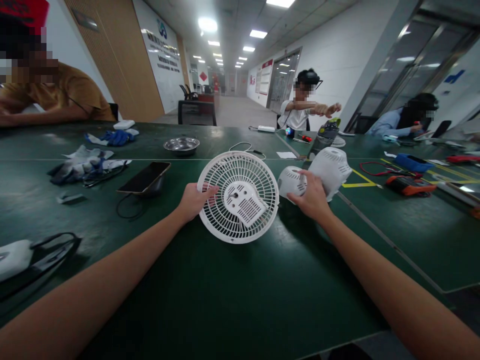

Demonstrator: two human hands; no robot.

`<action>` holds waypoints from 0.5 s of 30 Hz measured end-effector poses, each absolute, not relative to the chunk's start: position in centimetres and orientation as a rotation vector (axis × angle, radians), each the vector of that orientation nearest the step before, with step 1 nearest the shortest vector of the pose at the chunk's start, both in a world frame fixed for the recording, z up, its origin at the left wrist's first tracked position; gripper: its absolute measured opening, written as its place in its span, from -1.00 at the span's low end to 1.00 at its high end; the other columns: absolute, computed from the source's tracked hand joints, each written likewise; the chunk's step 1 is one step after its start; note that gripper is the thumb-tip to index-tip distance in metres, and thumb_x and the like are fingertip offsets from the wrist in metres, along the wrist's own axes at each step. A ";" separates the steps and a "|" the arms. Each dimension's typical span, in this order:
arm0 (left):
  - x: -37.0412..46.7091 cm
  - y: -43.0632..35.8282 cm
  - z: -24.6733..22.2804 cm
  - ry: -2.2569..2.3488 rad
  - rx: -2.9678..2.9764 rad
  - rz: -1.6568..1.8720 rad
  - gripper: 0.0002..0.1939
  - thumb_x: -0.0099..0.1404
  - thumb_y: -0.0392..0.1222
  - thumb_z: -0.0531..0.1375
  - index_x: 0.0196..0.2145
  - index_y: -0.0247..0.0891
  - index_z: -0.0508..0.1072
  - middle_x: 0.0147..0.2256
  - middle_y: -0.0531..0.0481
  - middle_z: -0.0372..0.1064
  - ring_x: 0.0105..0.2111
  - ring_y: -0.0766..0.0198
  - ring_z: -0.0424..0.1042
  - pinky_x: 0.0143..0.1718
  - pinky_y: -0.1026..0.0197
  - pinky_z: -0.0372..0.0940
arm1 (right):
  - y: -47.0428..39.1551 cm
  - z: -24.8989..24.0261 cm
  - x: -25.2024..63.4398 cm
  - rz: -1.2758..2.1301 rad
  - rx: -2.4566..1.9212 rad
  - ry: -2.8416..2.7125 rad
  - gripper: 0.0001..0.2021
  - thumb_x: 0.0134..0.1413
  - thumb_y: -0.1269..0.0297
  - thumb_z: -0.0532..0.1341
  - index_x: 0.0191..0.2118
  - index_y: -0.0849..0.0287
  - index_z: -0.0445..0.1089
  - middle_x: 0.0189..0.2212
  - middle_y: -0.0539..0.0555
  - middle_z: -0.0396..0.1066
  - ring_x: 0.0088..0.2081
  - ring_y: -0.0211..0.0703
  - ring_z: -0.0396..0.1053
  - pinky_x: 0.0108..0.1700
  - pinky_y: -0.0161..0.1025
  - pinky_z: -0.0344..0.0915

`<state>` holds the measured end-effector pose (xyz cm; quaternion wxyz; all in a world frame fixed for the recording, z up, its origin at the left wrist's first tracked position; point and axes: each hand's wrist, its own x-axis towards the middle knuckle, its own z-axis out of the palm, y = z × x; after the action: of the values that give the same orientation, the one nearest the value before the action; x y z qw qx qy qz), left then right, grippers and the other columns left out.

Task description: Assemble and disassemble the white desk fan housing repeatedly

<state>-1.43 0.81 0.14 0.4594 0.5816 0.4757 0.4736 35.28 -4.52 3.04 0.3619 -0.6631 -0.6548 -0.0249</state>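
Note:
A round white fan grille [250, 210] with a slotted centre housing faces me, tilted above the green table [225, 300]. My left hand [195, 201] grips its left rim, the thumb lying over the bars. To the right, my right hand [312, 196] is closed around a smaller white vented part [290, 181]. Just behind that hand is a larger white rounded housing [330, 170]; whether the two white parts are joined cannot be told. A grey bottle-like object [323, 142] with a yellow-green top leans behind them.
A metal bowl [181, 145], a phone [145, 177] and gloves [84, 165] lie left and ahead. An orange meter [408, 185] and a blue case [413, 163] are at right. A white power bank-like object [15, 260] sits near left. Several people sit around the table.

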 end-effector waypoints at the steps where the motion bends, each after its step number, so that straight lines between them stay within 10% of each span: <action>1: -1.6 1.0 0.1 1.175 1.405 1.173 -0.76 0.21 -0.09 0.39 -0.28 -0.33 0.57 -0.37 -0.11 0.58 -0.42 0.14 0.58 -0.38 0.08 0.52 | -4.4 2.8 35.5 -0.084 -1.749 -1.720 -0.29 -0.11 0.18 0.35 0.22 0.09 0.21 0.07 0.28 0.26 0.09 0.30 0.33 0.16 0.23 0.27; 8: -2.0 1.4 -0.2 1.138 1.355 1.162 -0.75 0.20 -0.09 0.40 -0.27 -0.33 0.56 -0.38 -0.12 0.57 -0.44 0.14 0.56 -0.41 0.09 0.51 | -4.5 3.7 35.6 -0.421 -1.660 -1.637 -0.52 0.02 0.18 0.26 0.09 0.16 0.30 0.02 0.29 0.28 0.14 0.28 0.24 0.21 0.21 0.20; 15: -1.9 1.8 -0.4 1.158 1.328 1.172 -0.73 0.16 -0.09 0.42 -0.32 -0.36 0.55 -0.41 -0.10 0.55 -0.47 0.20 0.53 -0.42 0.16 0.49 | -3.0 4.2 41.8 -0.592 -1.625 -1.106 -0.23 -0.12 0.22 0.32 0.25 0.18 0.10 0.21 0.38 0.18 0.28 0.34 0.13 0.24 0.31 0.10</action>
<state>-1.89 1.82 -0.38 0.4905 0.5470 0.4768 0.4826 41.80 -3.02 4.15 0.5179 -0.6772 -0.4607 -0.2467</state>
